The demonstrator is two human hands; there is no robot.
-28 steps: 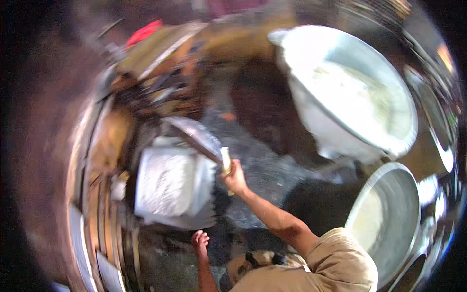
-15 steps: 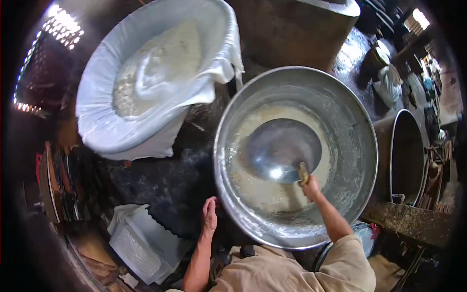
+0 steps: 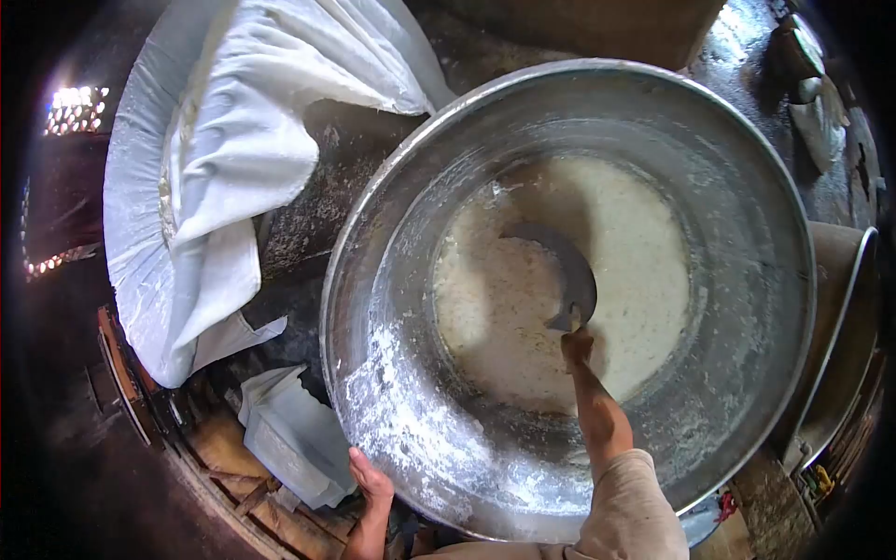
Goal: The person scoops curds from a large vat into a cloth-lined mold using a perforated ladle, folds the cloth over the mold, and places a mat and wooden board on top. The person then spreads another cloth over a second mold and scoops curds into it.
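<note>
A wide metal vat fills the middle of the view, with lumpy off-white liquid in its bottom. My right hand reaches down inside, closed round the short handle of a large round metal scoop. The scoop is tilted and partly sunk; only a dark crescent of it shows above the liquid. At the vat's lower left rim is my left hand, its fingers stretched out and holding nothing; whether it touches the rim I cannot tell.
White cloth drapes over a container at upper left, its folds hanging toward the vat. A pale plastic container lies at lower left. Another metal drum stands at right, and a white sack sits at upper right.
The scoop has gone from above the liquid down into it, with my right hand. My left hand has moved down and left along the rim. The cloth now hangs folded over its container's opening.
</note>
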